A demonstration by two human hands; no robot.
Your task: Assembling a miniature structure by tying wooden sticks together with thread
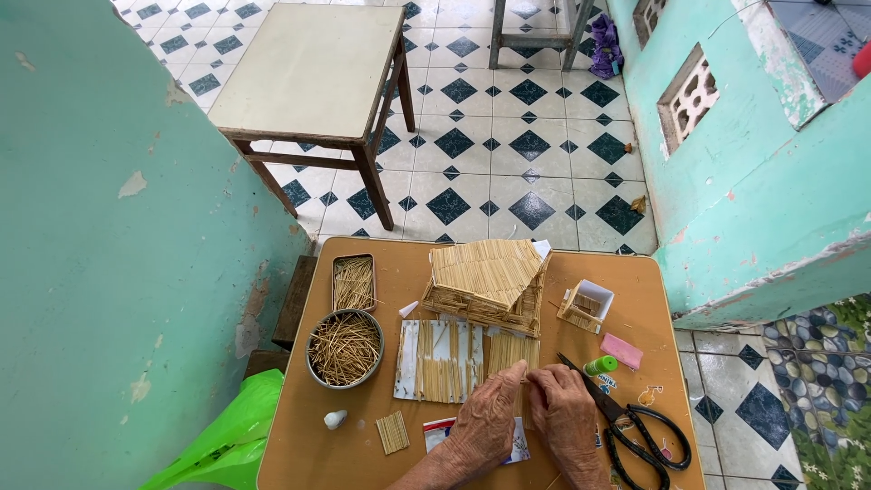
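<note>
both hands, left hand [487, 419] and right hand [564, 413], press curled fingertips onto a toothpick panel [513, 356] lying flat on the bench [299, 436], just before the toothpick house [485, 283], beside black scissors [635, 425].

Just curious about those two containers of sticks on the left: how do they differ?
The bowl is round and nearer the hands; the tin is rectangular, smaller and farther back. The bowl's sticks lie heaped and crisscrossed; the tin's mostly run lengthwise. Both hold thin pale sticks and sit on the brown table.
</note>
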